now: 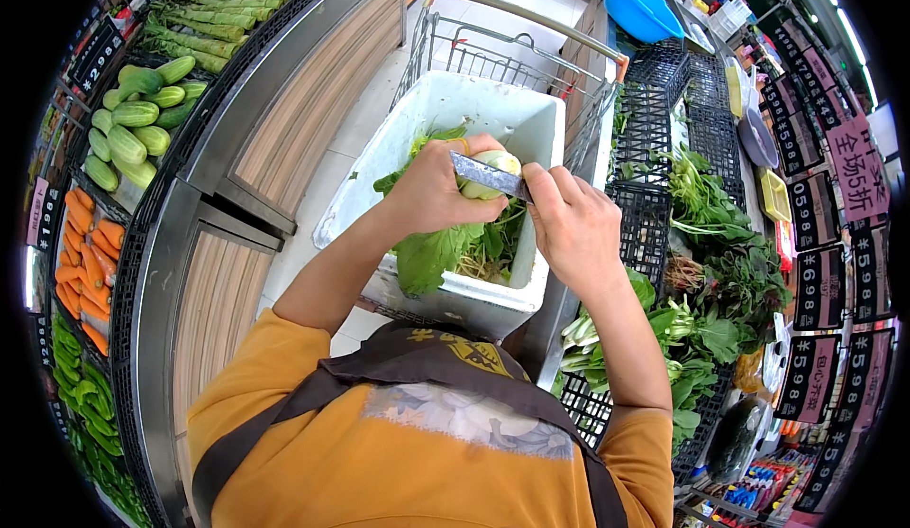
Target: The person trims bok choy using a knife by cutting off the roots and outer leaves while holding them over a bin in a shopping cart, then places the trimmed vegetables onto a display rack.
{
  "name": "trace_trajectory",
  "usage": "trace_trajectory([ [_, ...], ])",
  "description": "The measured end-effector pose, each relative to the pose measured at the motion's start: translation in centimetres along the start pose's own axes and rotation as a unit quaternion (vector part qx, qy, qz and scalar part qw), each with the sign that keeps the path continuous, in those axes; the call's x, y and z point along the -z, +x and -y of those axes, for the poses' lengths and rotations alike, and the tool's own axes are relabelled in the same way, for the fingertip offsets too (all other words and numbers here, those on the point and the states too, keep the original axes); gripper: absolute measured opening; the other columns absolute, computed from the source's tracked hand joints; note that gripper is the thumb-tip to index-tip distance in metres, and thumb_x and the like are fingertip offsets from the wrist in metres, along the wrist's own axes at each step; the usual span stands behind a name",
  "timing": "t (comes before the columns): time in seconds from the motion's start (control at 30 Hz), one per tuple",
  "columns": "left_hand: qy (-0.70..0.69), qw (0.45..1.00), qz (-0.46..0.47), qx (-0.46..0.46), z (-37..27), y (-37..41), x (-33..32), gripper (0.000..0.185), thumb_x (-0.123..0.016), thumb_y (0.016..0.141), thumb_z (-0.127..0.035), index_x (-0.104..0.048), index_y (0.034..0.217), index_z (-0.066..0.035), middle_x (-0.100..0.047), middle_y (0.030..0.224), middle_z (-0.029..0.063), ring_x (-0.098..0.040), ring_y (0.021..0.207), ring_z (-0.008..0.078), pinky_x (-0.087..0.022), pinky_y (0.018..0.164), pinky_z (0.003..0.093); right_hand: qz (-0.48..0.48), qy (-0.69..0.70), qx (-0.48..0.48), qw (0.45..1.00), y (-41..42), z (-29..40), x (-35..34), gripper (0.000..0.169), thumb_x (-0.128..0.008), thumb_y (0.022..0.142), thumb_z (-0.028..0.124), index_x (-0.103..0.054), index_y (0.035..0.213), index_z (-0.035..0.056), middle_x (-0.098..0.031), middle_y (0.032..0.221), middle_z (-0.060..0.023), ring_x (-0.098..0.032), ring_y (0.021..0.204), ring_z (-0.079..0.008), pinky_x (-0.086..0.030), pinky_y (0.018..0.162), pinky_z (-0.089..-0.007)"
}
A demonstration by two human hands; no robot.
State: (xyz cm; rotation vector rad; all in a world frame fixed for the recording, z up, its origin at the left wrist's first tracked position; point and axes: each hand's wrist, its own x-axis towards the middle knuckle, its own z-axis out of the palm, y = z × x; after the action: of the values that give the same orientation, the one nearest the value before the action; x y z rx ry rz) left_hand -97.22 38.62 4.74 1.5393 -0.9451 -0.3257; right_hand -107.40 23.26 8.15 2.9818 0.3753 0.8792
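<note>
My left hand (437,187) grips a leafy green vegetable by its thick pale base (504,161), with a broad leaf (426,258) hanging below. A knife (485,175) is held in my right hand (579,226), its wet-looking flat blade lying across that base. My right fingers hide the knife's handle. Both hands are above a white foam box (549,119). Inside the box are leaf and root trimmings (490,265), partly covered by my hands and the leaf.
A metal shopping cart (490,52) stands around and behind the box. Cucumbers (135,119), carrots (92,268) and green peppers (85,393) fill the left display. At right, leafy greens (711,194) lie on black plastic crates (640,222); a blue basin (640,5) sits farther back.
</note>
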Motion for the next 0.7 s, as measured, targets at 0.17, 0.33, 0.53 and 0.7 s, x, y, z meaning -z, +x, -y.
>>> trace_trajectory([
  [0.17,0.01,1.0,-0.008,0.01,0.2,-0.4,0.2,0.025,-0.069,0.064,-0.005,-0.057,0.086,-0.005,-0.057,0.072,-0.0014,-0.049,0.068,0.0037,-0.042,0.063,0.0215,0.027,0.011,-0.004,1.0,0.3,-0.1,-0.3,0.021,-0.057,0.071,0.009,-0.048,0.091,0.0098,-0.048,0.069,-0.0033,-0.057,0.058,-0.0189,-0.046,0.049,-0.0313],
  [0.33,-0.02,0.999,-0.012,0.036,0.5,-1.1,0.4,0.022,-0.067,0.065,-0.004,-0.058,0.084,-0.004,-0.056,0.071,-0.0021,-0.049,0.066,0.0038,-0.042,0.061,0.0213,0.045,0.047,-0.02,0.998,0.1,-0.4,-1.0,0.018,-0.054,0.075,0.007,-0.047,0.091,0.0092,-0.052,0.068,-0.0055,-0.059,0.059,-0.0244,-0.047,0.049,-0.0357],
  [0.53,0.018,1.0,-0.024,0.006,0.2,-2.1,1.6,0.025,-0.067,0.065,-0.004,-0.057,0.088,-0.004,-0.055,0.069,-0.0019,-0.049,0.063,0.0049,-0.04,0.058,0.0208,0.164,-0.013,-0.134,0.977,-2.4,-3.4,-3.3,0.011,-0.048,0.082,0.011,-0.045,0.092,0.0083,-0.058,0.071,-0.0108,-0.06,0.058,-0.033,-0.047,0.049,-0.0421],
  [0.7,0.038,0.995,0.092,-0.019,-1.2,-0.3,0.7,0.047,-0.068,0.062,-0.003,-0.057,0.107,-0.007,-0.055,0.069,-0.0005,-0.049,0.062,0.0059,-0.04,0.059,0.0219,0.1,-0.068,-0.175,0.977,-2.5,-4.0,-3.2,0.009,-0.049,0.081,0.012,-0.046,0.089,0.0099,-0.057,0.071,-0.0084,-0.061,0.058,-0.0285,-0.048,0.048,-0.0391],
])
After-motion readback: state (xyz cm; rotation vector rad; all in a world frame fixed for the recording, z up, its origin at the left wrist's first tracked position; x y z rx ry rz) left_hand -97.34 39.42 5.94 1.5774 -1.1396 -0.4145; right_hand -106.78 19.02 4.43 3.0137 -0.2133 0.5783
